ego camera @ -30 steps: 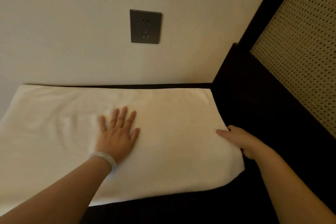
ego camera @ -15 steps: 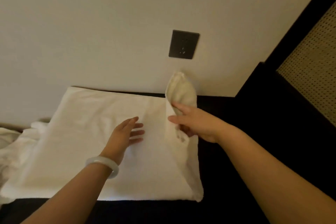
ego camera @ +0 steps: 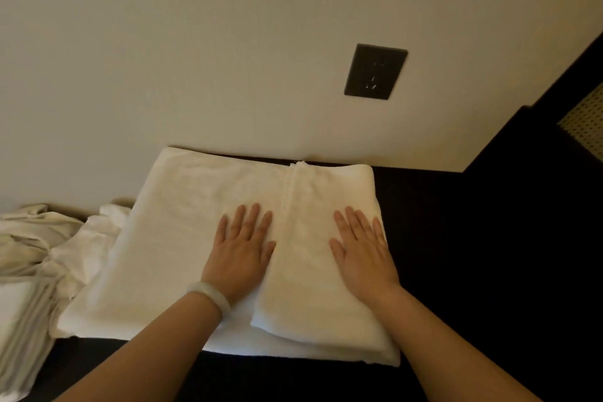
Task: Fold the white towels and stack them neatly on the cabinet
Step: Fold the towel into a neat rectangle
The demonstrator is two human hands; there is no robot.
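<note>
Head view: we see the left fingers [ego camera: 251,215] and the right fingers [ego camera: 354,222] all straight and spread a little. They lie flat and hold nothing. The left fingers press down on the towel [ego camera: 176,238] near its middle. The right fingers press on the flap [ego camera: 313,290], the right part of the towel that is folded over on top.

The flap's edge runs away from us between the two hands. The left hand [ego camera: 243,251] lies just beside that edge, and its thumb touches it. The right hand [ego camera: 363,253] lies on the flap, near the towel's right side. The hands are near each other but do not touch. A pale bracelet [ego camera: 208,295] sits on the left wrist. Both arms are bare and come in from the bottom.

The towel is white and lies flat on the dark cabinet [ego camera: 463,271]. Its far edge is just beside the wall [ego camera: 195,42]. At the near side a lower layer peeks out from under the flap.

To the left a heap [ego camera: 36,251] of crumpled white cloth touches the towel's left side. We cannot tell how many pieces are in it. A dark socket [ego camera: 375,72] sits on the pale wall, above the towel and a bit to the right. At the far right we see a panel [ego camera: 587,127] with many small holes, set in a dark frame.
</note>
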